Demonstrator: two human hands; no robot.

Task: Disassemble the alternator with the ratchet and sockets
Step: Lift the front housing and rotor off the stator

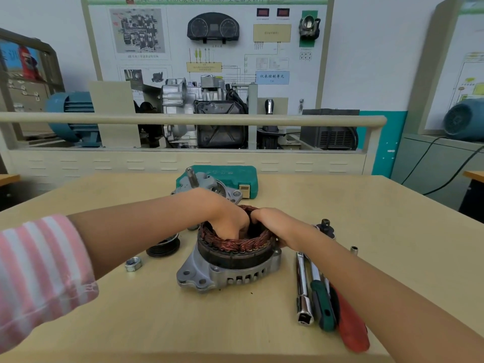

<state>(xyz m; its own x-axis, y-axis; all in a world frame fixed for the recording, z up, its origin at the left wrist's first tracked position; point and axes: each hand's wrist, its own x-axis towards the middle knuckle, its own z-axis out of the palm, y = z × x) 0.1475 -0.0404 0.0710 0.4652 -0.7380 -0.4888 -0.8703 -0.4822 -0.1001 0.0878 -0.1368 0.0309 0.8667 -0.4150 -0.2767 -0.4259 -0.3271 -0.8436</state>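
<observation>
The alternator's rear housing sits mid-table with the copper-wound stator standing in it. My left hand reaches into the stator ring from the far left, fingers curled over its inner rim. On the right side, my right hand grips the stator's rim. Behind them lies the front housing with its threaded rotor shaft. A black pulley and a loose nut lie left of the housing. The ratchet head and a chrome extension with socket lie to the right.
A closed green tool case stands at the table's back. Green-handled and red-handled tools lie under my right forearm. A small socket stands further right. A training bench with a gearbox and wall panel fills the background.
</observation>
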